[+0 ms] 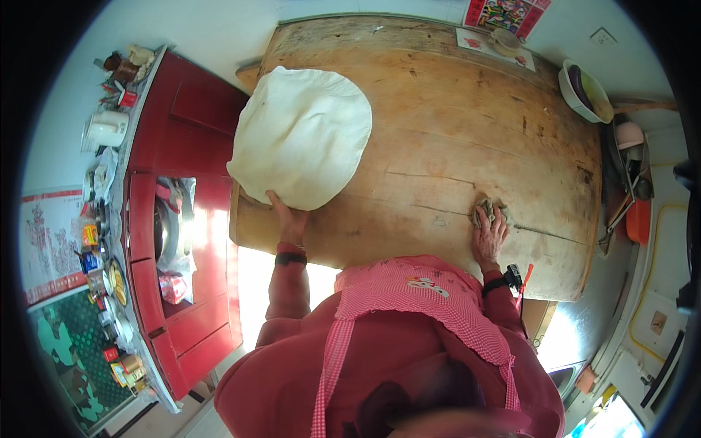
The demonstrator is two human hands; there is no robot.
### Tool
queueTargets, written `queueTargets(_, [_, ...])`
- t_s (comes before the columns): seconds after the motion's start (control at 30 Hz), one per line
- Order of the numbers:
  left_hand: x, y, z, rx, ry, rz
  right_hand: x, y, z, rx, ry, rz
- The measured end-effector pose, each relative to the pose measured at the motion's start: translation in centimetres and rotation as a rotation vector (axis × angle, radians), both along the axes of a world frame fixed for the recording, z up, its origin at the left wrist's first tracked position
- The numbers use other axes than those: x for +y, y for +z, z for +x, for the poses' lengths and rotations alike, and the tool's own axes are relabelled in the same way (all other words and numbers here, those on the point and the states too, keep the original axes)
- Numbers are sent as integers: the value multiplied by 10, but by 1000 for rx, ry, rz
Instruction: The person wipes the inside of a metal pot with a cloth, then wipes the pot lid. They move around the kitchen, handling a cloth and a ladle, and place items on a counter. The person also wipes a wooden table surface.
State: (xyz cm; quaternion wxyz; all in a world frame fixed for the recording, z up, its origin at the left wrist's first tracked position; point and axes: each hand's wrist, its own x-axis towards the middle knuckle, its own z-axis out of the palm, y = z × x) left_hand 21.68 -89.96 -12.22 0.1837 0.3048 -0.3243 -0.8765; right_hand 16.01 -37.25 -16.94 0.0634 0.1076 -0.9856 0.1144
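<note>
A large, thin sheet of rolled dough (pixel 306 131) lies on the left part of a worn wooden board (pixel 427 148), its surface slightly wrinkled. My left hand (pixel 287 219) is at the sheet's near edge, thumb on top and the other fingers hidden beneath it. Over on the right, a crumpled greyish cloth (pixel 482 211) is pressed against the board under my right hand (pixel 491 235), whose fingers curl over it. Cracks run across the board close to the cloth.
At left stands a red cabinet (pixel 186 142) with jars, packets and a white jug (pixel 108 128) on top. A white basin (pixel 581 93) holding an eggplant sits at the board's far right corner. A small bowl (pixel 505 42) rests along the back edge.
</note>
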Motion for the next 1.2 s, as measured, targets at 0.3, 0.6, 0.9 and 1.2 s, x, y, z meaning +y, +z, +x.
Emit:
queueTargets(0.3, [13, 13, 36, -56, -13, -96, 6, -4, -1, 68, 54, -78])
queueTargets(0.6, [-62, -56, 123, -96, 183, -235, 1, 50, -1, 171, 112, -189])
queueTargets(0.9, [-157, 12, 54, -412, 213, -437, -118, 58, -32, -797, 61, -1245])
queueTargets(1.2, [-227, 50, -68, -243, -230, -511, -283, 72, -49, -970, -29, -1368])
